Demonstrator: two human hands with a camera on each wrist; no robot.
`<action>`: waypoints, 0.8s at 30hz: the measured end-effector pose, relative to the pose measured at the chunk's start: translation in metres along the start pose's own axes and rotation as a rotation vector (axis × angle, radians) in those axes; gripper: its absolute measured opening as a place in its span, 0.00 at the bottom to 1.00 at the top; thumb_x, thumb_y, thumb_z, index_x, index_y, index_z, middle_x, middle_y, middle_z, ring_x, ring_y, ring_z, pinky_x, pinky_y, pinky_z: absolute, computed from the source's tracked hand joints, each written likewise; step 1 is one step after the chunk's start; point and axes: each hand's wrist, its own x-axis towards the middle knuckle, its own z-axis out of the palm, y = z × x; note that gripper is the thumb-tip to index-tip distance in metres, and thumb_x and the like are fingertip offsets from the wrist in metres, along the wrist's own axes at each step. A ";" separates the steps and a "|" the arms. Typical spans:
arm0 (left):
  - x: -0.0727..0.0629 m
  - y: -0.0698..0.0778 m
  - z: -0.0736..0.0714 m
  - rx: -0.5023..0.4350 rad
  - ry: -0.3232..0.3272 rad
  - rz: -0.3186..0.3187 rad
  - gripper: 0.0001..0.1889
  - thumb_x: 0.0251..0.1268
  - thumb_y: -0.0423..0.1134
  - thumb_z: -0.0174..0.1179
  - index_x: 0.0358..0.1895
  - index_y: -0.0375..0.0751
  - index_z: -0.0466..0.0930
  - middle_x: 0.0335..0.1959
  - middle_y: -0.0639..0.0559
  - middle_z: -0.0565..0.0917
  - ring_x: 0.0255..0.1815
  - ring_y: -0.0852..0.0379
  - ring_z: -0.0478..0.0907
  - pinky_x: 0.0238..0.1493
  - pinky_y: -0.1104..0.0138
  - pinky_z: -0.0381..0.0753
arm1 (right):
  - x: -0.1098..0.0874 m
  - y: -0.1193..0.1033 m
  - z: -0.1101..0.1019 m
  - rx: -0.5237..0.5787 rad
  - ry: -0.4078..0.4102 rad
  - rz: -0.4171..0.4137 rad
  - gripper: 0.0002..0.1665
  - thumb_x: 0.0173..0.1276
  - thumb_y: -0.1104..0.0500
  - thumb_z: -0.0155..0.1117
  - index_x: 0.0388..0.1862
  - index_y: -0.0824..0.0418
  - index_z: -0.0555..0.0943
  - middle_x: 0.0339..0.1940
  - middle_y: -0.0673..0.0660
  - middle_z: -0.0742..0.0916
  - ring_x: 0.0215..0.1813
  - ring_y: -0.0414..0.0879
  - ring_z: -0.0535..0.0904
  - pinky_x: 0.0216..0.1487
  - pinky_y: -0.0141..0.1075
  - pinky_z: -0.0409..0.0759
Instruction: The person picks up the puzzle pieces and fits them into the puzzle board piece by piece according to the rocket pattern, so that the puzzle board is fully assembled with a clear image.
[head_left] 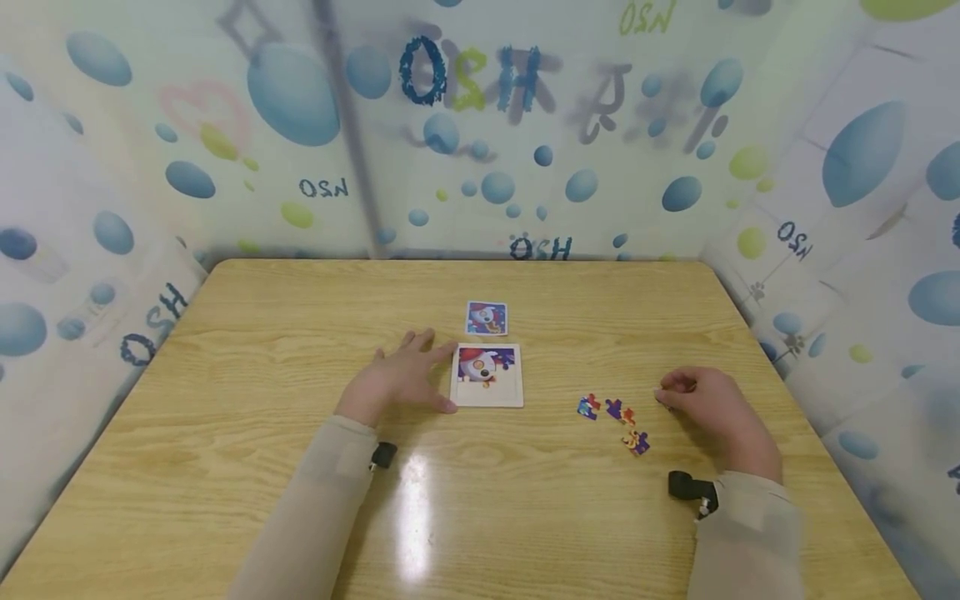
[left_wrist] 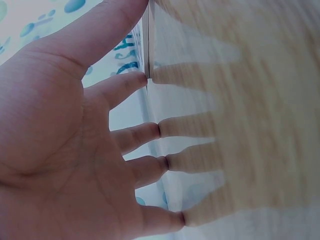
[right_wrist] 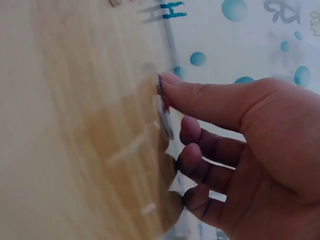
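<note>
Possibly the spread left hand [head_left: 405, 377], touching the left edge of the puzzle tray [head_left: 501, 395], could nudge it askew; the right hand [head_left: 708, 407], pinching a small piece [right_wrist: 163, 107] beside the loose pieces [head_left: 614, 408], could fumble it.

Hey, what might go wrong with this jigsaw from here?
The left hand touches the left edge of the tray, so a nudge might shift it. The fitted pieces mostly cover its upper part and could slide into the bare space below. The loose pieces lie close together, so the right hand might scatter them.
</note>
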 end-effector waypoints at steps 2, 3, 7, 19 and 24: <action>0.000 0.000 0.000 0.002 0.000 0.002 0.55 0.64 0.61 0.78 0.91 0.61 0.56 0.94 0.40 0.43 0.94 0.31 0.32 0.84 0.21 0.33 | 0.002 -0.003 0.004 -0.001 0.025 -0.022 0.21 0.82 0.52 0.69 0.59 0.68 0.86 0.51 0.65 0.90 0.52 0.58 0.84 0.55 0.51 0.83; 0.000 0.000 0.000 0.003 0.000 0.003 0.55 0.64 0.61 0.78 0.91 0.61 0.56 0.94 0.40 0.43 0.94 0.31 0.32 0.84 0.21 0.33 | 0.003 -0.004 0.005 -0.011 0.038 -0.035 0.21 0.82 0.52 0.68 0.60 0.68 0.87 0.51 0.65 0.91 0.52 0.58 0.85 0.55 0.52 0.83; 0.000 0.000 0.000 0.003 -0.001 0.003 0.56 0.64 0.61 0.78 0.91 0.61 0.55 0.94 0.40 0.42 0.94 0.32 0.32 0.84 0.22 0.33 | 0.004 -0.005 0.008 -0.005 0.047 -0.050 0.24 0.84 0.51 0.66 0.67 0.68 0.84 0.55 0.68 0.89 0.55 0.61 0.84 0.57 0.55 0.83; 0.001 0.000 -0.001 0.015 -0.005 0.004 0.56 0.64 0.62 0.78 0.91 0.60 0.55 0.94 0.39 0.43 0.94 0.31 0.32 0.84 0.21 0.34 | -0.004 0.008 -0.006 0.008 -0.059 -0.004 0.33 0.79 0.51 0.71 0.70 0.74 0.77 0.71 0.80 0.80 0.69 0.74 0.76 0.72 0.71 0.75; 0.000 0.000 0.000 0.012 -0.007 0.004 0.56 0.64 0.62 0.78 0.91 0.61 0.55 0.94 0.39 0.43 0.94 0.31 0.32 0.84 0.21 0.34 | -0.003 0.008 -0.004 0.002 -0.052 -0.006 0.30 0.80 0.52 0.70 0.69 0.72 0.79 0.67 0.78 0.82 0.66 0.72 0.78 0.69 0.69 0.77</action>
